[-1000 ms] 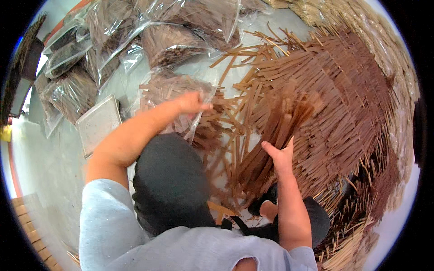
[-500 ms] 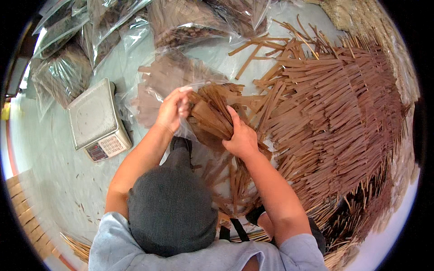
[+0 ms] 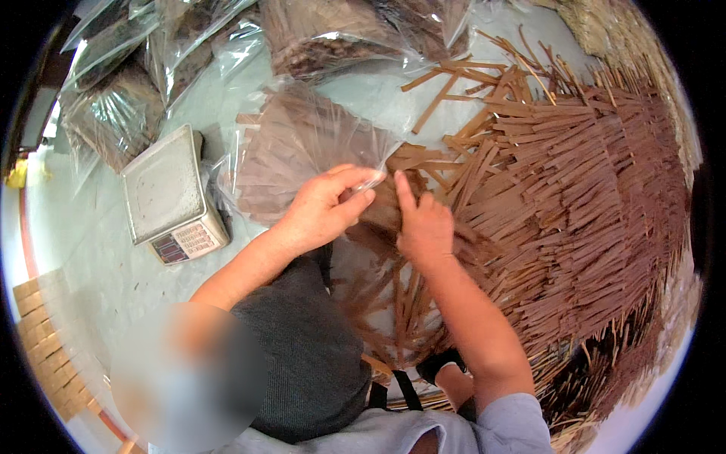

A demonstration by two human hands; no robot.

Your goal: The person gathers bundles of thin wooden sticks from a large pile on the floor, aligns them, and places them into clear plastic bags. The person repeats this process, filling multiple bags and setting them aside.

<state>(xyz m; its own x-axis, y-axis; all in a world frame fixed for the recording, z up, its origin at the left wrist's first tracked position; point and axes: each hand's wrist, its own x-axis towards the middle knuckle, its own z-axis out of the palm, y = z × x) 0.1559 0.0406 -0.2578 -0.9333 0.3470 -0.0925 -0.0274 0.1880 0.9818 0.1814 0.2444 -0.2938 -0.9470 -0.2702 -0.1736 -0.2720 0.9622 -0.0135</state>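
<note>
Seen from above, the left hand pinches the mouth of a clear bag half full of brown strips, lying mid-floor beside a scale; the right hand, fingers pressed together, pushes strips inside; the thin plastic could tear or strips spill; pale floor, heaped sticks right, filled bags along the far edge.

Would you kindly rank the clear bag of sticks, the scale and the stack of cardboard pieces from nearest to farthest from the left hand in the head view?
1. Clear bag of sticks: pinched at its mouth by the left hand.
2. Scale: on the floor, to the left.
3. Stack of cardboard pieces: far lower left, at the picture's edge.
</note>
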